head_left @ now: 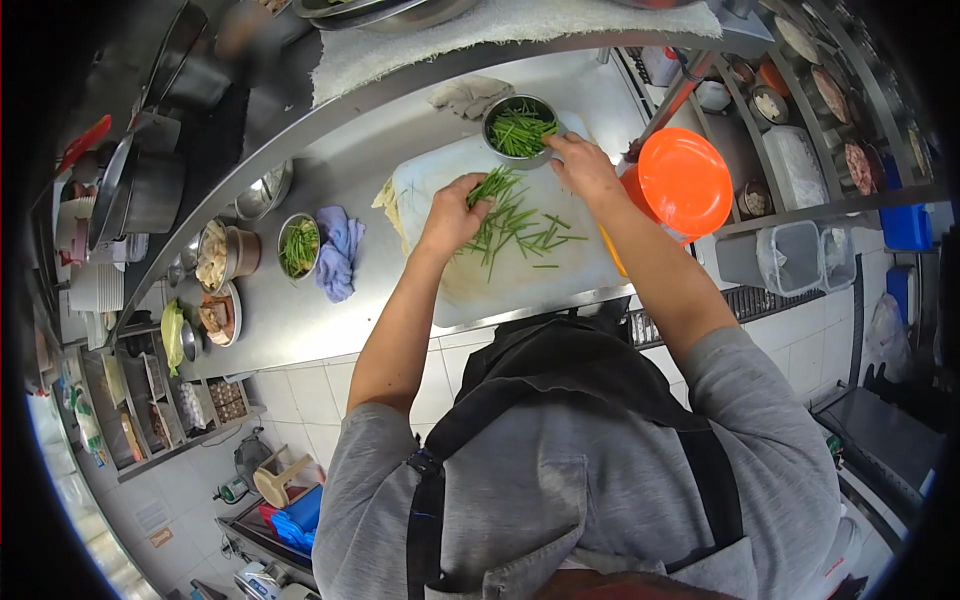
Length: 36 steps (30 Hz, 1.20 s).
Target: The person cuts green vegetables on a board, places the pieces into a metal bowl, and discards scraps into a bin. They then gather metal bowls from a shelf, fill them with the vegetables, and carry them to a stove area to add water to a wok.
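My left hand (456, 214) is closed round a bunch of cut green stalks (495, 185) above the white cutting board (470, 285). More cut stalks (512, 232) lie loosely scattered on the board below it. At the board's far edge stands a round metal bowl (521, 160), filled with the same kind of green pieces. My right hand (585, 168) grips that bowl's right rim, with its fingertips at the edge. Beside my right forearm, a yellow strip (612, 250) shows on the board, partly hidden by the arm.
An orange round plate or lid (685, 182) sits to the right of the board. Leftward on the steel counter (290, 340) are a blue cloth (340, 252), a small bowl of greens (299, 248) and other food containers. A shelf edge (520, 50) runs overhead.
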Motion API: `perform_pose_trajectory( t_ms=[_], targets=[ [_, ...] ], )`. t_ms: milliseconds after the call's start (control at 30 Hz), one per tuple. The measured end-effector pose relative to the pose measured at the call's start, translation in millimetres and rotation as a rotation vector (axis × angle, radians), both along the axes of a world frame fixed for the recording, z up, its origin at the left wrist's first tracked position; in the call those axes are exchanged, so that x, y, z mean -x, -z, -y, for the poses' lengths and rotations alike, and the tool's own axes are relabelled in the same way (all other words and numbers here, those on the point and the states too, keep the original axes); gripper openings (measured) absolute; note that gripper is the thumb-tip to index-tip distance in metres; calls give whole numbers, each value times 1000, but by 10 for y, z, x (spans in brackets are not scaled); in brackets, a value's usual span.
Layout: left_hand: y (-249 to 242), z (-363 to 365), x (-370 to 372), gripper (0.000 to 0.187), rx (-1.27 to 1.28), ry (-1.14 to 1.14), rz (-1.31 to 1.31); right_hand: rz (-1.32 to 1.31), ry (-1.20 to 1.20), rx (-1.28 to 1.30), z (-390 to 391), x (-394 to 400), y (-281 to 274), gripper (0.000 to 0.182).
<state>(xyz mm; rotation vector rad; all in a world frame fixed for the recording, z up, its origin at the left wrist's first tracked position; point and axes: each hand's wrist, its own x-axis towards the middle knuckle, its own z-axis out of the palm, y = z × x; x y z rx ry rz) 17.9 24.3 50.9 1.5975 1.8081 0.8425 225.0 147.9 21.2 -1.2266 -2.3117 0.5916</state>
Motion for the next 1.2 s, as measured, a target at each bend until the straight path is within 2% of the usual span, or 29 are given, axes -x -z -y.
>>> perform_pose_trajectory(
  t_ms=[33, 67, 200, 267, 367, 500, 567, 667, 767, 900, 967, 1000, 1033, 1067, 1100, 1133, 1167, 1200],
  targets=[
    [-106, -45, -16, 33, 43, -50, 108, 35, -50, 25, -69, 18, 26, 30],
    [-189, -98, -16, 33, 40, -61, 103, 70, -100, 50, -113, 42, 39, 29],
    [-328, -437, 21, 37, 99, -62, -33, 4, -137, 29, 25, 61, 74, 26],
    [-297, -660, -6, 39, 42, -42, -300, -35, -142, 49, 144, 75, 9, 23],
    [-326, -954, -122, 41, 92, -73, -298, -107, -227, 36, 218, 134, 92, 21],
    [-184, -965, -105, 43, 62, -48, -288, -142, -229, 23, 197, 116, 125, 21],
    [-86, -864, 2, 43, 104, 148, -422, -137, -236, 35, 170, 76, 115, 19],
    [-2, -795, 54, 43, 28, 235, -482, -112, -271, 48, 165, 61, 53, 19],
    [-104, -761, 28, 41, -102, 223, -430, -134, -273, 15, 185, 97, 86, 18],
    [-337, -792, 20, 37, -46, 162, -422, -270, -227, -5, 304, 8, 0, 15],
    [-185, -848, -39, 35, 24, 206, -449, -341, -143, 82, 398, -115, -17, 18],
    [-86, -862, -49, 32, 95, 254, -478, -334, -145, 82, 443, -205, 12, 18],
    [13, -843, -35, 30, 7, 263, -474, -207, -112, 60, 494, -328, 72, 22],
    [-92, -807, -55, 30, 6, 262, -465, -79, -79, 39, 546, -451, 118, 26],
    [-201, -773, -47, 31, -51, 245, -381, -70, -78, 45, 619, -574, 160, 26],
    [-268, -698, -25, 31, -100, 227, -296, -23, -34, -34, 730, -692, 197, 33],
    [-288, -626, 55, 32, -202, 160, -303, 22, 4, -111, 844, -785, 235, 41],
    [-316, -511, 148, 32, -191, 156, -299, 26, -1, -101, 947, -853, 275, 41]
  ],
)
